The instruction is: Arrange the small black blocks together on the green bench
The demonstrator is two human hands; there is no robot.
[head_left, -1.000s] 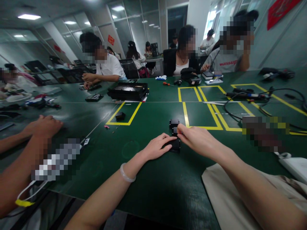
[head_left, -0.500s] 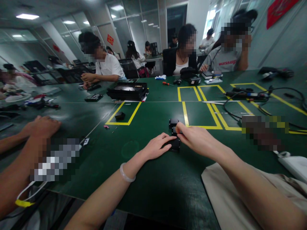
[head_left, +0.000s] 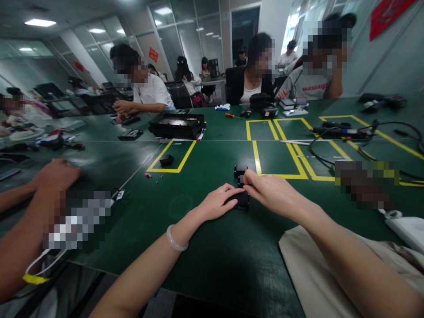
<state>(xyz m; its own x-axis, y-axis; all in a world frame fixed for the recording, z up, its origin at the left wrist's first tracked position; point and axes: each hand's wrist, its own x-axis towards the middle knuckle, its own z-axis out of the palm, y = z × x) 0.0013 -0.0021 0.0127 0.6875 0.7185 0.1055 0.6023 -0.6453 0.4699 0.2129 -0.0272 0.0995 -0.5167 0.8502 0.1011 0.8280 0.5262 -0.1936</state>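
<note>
Right hand (head_left: 265,190) bent in, fingers narrowed to a pinch over a row of boxy, smooth black blocks (head_left: 241,169) on the glossy green tabletop (head_left: 198,251). Is anything between those fingertips? Hidden, can't tell! Left hand (head_left: 218,203), thumb and forefinger parted, rests on the nearest block, partly covering it. Further out, flat yellow tape outlines (head_left: 256,159); across the table, a grey T-shirt (head_left: 306,84) reads "wassup" in red.

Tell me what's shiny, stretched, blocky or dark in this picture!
Head view: pale glare on the green table; head view: outer edges look stretched; head view: pixel squares cover some spots; head view: the black part under the left hand shows little detail.
</note>
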